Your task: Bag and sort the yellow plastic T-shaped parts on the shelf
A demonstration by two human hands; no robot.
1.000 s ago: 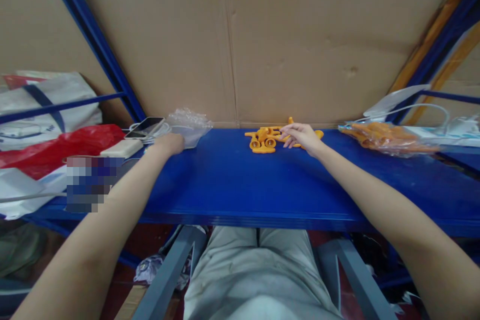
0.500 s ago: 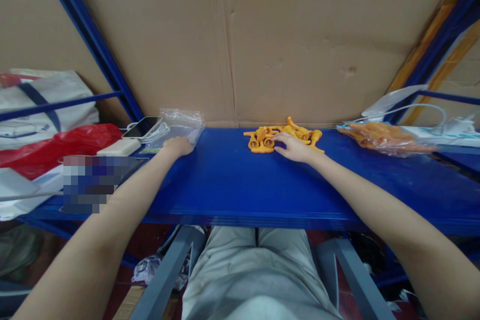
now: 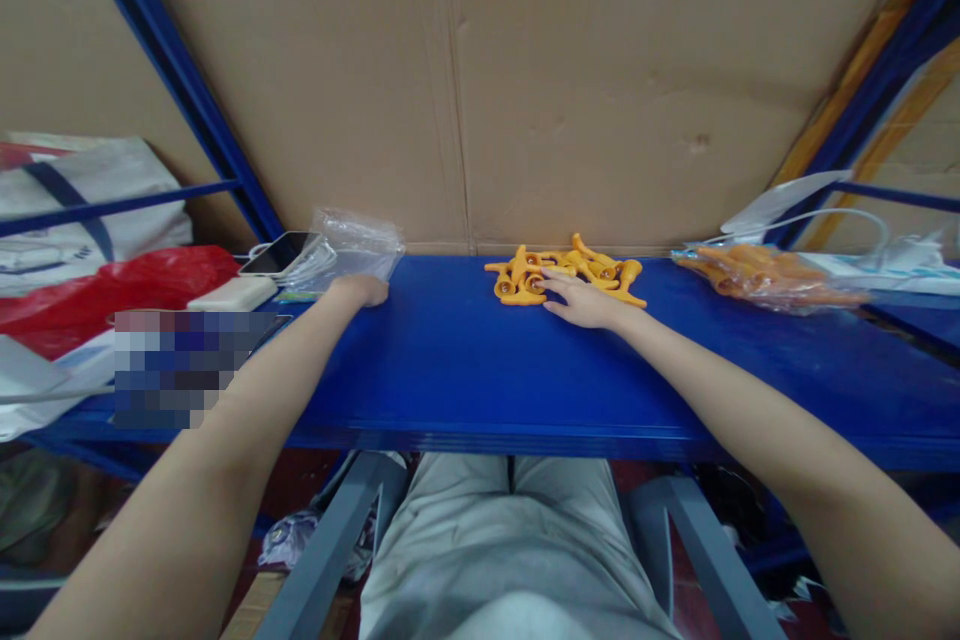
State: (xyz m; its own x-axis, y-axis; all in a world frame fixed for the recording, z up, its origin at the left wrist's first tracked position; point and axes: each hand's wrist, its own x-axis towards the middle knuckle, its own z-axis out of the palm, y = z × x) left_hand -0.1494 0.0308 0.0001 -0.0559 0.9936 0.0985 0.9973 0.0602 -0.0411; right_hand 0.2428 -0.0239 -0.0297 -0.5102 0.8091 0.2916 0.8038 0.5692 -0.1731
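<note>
Several orange plastic pieces (image 3: 517, 295) lie in a loose heap at the back of the blue table; some are T-shaped, with round sockets that have something metallic inside. My right hand (image 3: 577, 298) reaches over the heap's front, fingers stretched and thumb apart, fingertips at one socketed piece. It grips nothing that I can see. Over to the left, my left hand (image 3: 361, 290) rests low with its fingers curled, beside the clear plastic bags (image 3: 358, 238). Its fingertips are hidden, so what they hold, if anything, does not show.
A clear bag of similar orange pieces (image 3: 757, 272) lies to the right. On the left are a phone (image 3: 281, 254), a white cable, a white block (image 3: 232, 295) and a red plastic bag (image 3: 142, 285). A cardboard wall (image 3: 570, 90) rises behind the blue table (image 3: 465, 360).
My right hand has shifted slightly left and lower over the orange heap, with its fingers straighter. My left hand stays by the clear bags, almost unmoved.
</note>
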